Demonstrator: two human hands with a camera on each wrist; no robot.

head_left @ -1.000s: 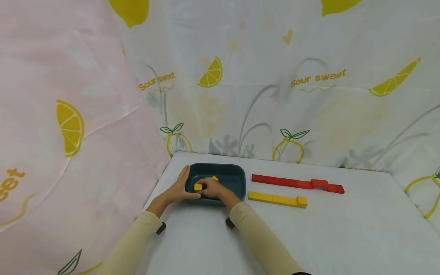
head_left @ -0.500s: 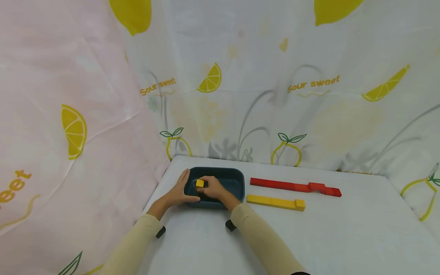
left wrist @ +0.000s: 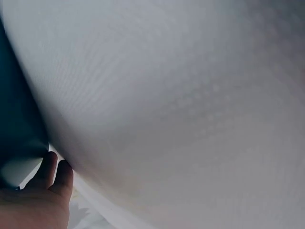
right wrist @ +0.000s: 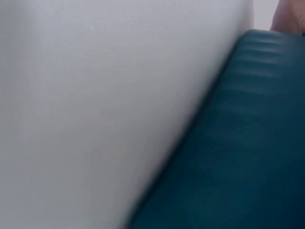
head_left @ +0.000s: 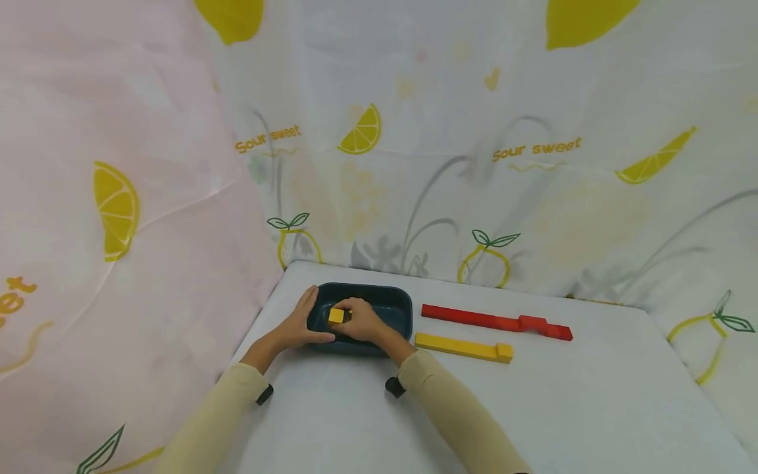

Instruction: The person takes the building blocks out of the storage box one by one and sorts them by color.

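A dark teal rectangular dish (head_left: 395,309) stands at the left of the white table. My left hand (head_left: 296,326) spans its left end, fingers along the left rim and thumb by the front rim. In the left wrist view, fingers (left wrist: 62,179) touch the dish's outer wall (left wrist: 19,100). Over the inside of the dish, my right hand (head_left: 364,322) pinches a yellow block (head_left: 336,316) between thumb and fingers. A dark patch shows beside the block; I cannot tell what it is. The right wrist view shows mostly the dish's ribbed outer wall (right wrist: 228,143).
Right of the dish lies a row of yellow blocks (head_left: 456,345), with a raised cube at its right end. Behind it runs a row of red blocks (head_left: 468,316), including an arched piece (head_left: 533,322). Lemon-print cloth (head_left: 414,197) hangs behind and left of the white table (head_left: 562,395).
My right hand has lifted slightly with the yellow block and turned it a little. Another yellow piece seen in the dish earlier is now mostly hidden. My left hand stays at the rim.
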